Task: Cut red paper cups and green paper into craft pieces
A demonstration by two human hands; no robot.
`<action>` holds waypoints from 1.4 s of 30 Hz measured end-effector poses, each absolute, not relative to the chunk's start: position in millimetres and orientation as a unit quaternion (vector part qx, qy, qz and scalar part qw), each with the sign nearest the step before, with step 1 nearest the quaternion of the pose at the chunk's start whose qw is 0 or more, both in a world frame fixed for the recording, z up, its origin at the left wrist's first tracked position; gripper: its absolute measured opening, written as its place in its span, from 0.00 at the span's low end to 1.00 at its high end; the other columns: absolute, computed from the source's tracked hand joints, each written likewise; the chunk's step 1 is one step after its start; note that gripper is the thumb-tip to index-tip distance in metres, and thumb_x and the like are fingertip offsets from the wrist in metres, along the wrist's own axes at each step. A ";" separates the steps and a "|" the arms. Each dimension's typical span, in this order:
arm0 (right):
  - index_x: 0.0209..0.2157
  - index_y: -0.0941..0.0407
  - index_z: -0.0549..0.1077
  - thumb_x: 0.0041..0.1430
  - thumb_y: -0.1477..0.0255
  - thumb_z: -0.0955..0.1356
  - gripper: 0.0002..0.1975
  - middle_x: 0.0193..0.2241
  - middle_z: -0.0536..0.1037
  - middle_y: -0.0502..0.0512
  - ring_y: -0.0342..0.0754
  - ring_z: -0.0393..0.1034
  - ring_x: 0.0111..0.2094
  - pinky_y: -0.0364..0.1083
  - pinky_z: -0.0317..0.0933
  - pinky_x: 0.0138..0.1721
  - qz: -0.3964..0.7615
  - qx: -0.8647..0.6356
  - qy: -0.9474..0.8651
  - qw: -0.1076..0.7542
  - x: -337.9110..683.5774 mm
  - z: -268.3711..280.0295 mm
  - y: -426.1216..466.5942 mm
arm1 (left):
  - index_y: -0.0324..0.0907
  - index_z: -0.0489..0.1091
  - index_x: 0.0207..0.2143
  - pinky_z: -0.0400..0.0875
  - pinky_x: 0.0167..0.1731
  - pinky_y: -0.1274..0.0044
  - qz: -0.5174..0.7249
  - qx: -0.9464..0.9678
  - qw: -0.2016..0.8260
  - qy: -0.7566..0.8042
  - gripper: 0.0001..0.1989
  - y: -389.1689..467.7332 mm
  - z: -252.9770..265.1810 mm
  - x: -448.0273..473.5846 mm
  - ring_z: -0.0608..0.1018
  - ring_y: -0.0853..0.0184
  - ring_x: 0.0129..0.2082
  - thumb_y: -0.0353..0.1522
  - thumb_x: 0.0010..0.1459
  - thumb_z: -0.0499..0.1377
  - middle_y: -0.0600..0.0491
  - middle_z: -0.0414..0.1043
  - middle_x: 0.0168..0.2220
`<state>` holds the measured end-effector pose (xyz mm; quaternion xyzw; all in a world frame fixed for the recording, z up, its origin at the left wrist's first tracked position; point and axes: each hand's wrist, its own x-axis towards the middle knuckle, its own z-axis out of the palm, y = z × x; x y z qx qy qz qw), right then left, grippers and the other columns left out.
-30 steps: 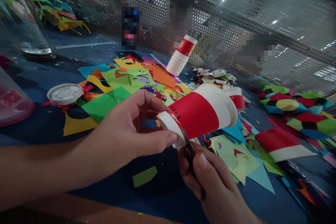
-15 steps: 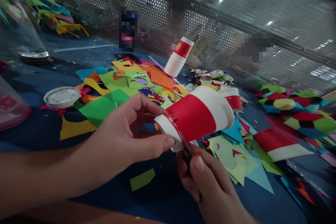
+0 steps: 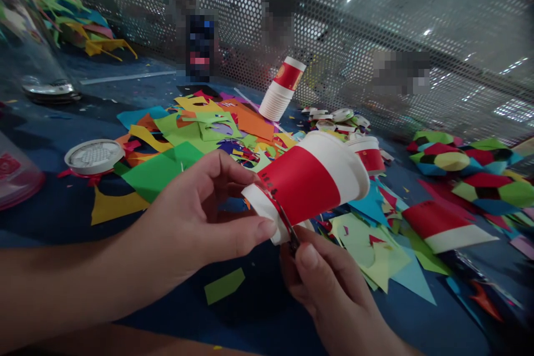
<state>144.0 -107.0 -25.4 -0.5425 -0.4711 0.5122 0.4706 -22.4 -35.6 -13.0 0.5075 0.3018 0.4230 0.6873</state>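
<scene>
A red and white paper cup (image 3: 306, 178) lies tilted on its side in the air, its wide rim to the right. My left hand (image 3: 217, 214) pinches the white base end, thumb in front and fingers behind. Closed on a pair of scissors (image 3: 288, 228), my right hand (image 3: 329, 283) sits just below the cup. The blades lie in a cut between the red band and the white base end; the handles are mostly hidden by my fingers.
Scraps of coloured paper (image 3: 167, 169) cover the blue table. A stack of paper cups (image 3: 281, 89) stands behind them. Further left are a jar lid (image 3: 94, 157) and a glass bottle (image 3: 45, 61). Patchwork paper shapes (image 3: 488, 192) and a cut cup piece (image 3: 442, 225) lie right.
The scissor blades have closed further along the cut near the cup's base. Both hands and the cup have shifted very slightly left in view.
</scene>
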 end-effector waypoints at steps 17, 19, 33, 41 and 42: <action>0.22 0.55 0.72 0.52 0.43 0.68 0.28 0.19 0.55 0.46 0.42 0.47 0.22 0.43 0.47 0.21 0.514 -0.555 -0.469 0.457 144.5 -24.8 -106.6 | 0.45 0.67 0.35 0.73 0.30 0.84 0.417 0.496 0.706 0.286 0.16 -35.3 -11.6 -22.5 0.80 0.71 0.32 0.29 0.48 0.71 0.61 0.78 0.32; 0.20 0.55 0.69 0.55 0.46 0.67 0.26 0.18 0.53 0.44 0.41 0.45 0.20 0.42 0.44 0.20 0.522 -0.528 -0.478 0.469 145.6 -29.1 -107.3 | 0.45 0.67 0.35 0.73 0.30 0.84 0.414 0.489 0.715 0.280 0.16 -34.8 -11.2 -22.3 0.80 0.72 0.32 0.29 0.49 0.71 0.61 0.78 0.32; 0.22 0.54 0.72 0.50 0.41 0.68 0.28 0.18 0.57 0.46 0.43 0.49 0.22 0.43 0.52 0.21 0.523 -0.552 -0.478 0.440 145.2 -18.8 -105.7 | 0.45 0.67 0.37 0.75 0.32 0.83 0.411 0.514 0.696 0.287 0.17 -33.8 -13.6 -25.5 0.81 0.71 0.34 0.30 0.50 0.71 0.61 0.78 0.35; 0.22 0.54 0.70 0.52 0.43 0.68 0.27 0.20 0.55 0.46 0.43 0.48 0.23 0.43 0.52 0.22 0.514 -0.550 -0.482 0.449 145.4 -21.5 -106.3 | 0.45 0.66 0.36 0.74 0.32 0.83 0.410 0.508 0.702 0.286 0.16 -32.7 -12.9 -26.3 0.80 0.71 0.35 0.28 0.50 0.71 0.60 0.78 0.35; 0.22 0.54 0.70 0.51 0.43 0.68 0.27 0.19 0.56 0.46 0.43 0.49 0.23 0.43 0.53 0.22 0.514 -0.550 -0.481 0.449 145.7 -21.2 -106.5 | 0.45 0.66 0.36 0.74 0.32 0.83 0.409 0.512 0.701 0.282 0.17 -32.1 -12.9 -26.4 0.80 0.71 0.35 0.29 0.50 0.71 0.60 0.78 0.36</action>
